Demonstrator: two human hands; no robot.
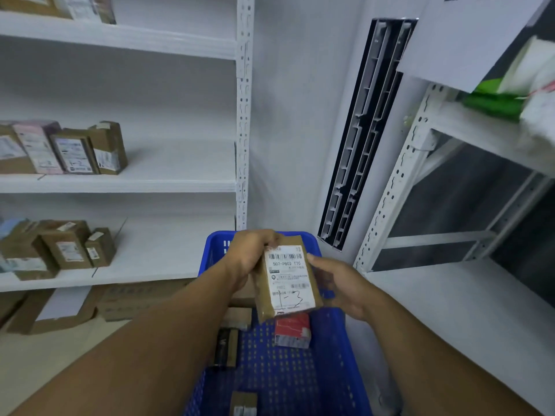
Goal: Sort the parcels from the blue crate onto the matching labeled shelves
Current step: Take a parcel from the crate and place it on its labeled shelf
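White shelving [120, 184] behind; brown parcel [288, 280] gripped in left hand [249, 256] and right hand [339, 283] over blue crate [300, 370]; handwritten mark best read before shelving.

white wall [288, 115], tall louvred vent [360, 130]

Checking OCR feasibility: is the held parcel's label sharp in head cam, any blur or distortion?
Head view: label on the held parcel is sharp and evenly lit; right-hand shelf bags are smeared; wide-angle bends the shelf uprights; no glare.
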